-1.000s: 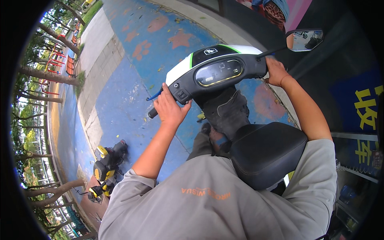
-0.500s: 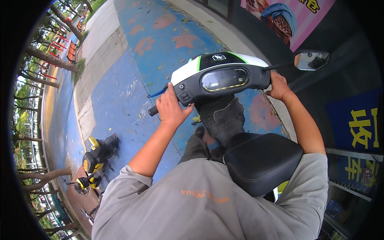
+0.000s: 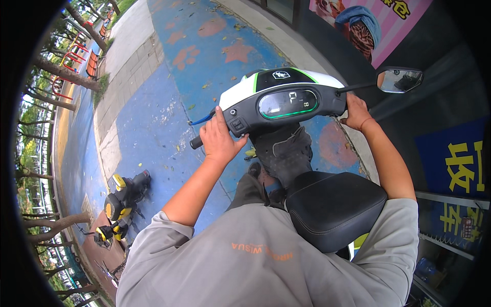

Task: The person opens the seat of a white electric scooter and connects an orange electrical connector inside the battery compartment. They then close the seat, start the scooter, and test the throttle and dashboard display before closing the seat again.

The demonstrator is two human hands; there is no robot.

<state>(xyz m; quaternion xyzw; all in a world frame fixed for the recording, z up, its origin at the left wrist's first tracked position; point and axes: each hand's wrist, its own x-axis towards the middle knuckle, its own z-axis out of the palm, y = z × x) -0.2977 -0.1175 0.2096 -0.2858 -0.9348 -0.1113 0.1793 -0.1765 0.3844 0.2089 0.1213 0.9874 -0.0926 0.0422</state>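
My left hand (image 3: 223,135) grips the left end of the scooter's handlebar (image 3: 196,142), fingers over the blue brake lever (image 3: 198,119) and thumb beside the black switch housing (image 3: 238,124). My right hand (image 3: 356,113) is closed round the right grip, which it mostly hides, below the mirror stem. Between them, the white, black and green front panel (image 3: 232,89) carries an oval display (image 3: 281,105) with a green-lit rim. The black padded seat (image 3: 335,207) is beside my right arm, and my shoe (image 3: 254,169) shows on the blue pavement at the scooter's left.
A yellow-and-black scooter (image 3: 120,199) stands at left. Beyond are a pale paved strip (image 3: 115,77), benches (image 3: 93,64), red play bars (image 3: 69,61) and trees (image 3: 71,77). A dark storefront (image 3: 409,117) with pink and blue signs and a concrete edge (image 3: 286,36) runs along the right.
The display's rim has turned from pale yellow to bright green. The handlebar and mirror sit slightly lower and further right in the picture than a second ago; both hands keep their hold.
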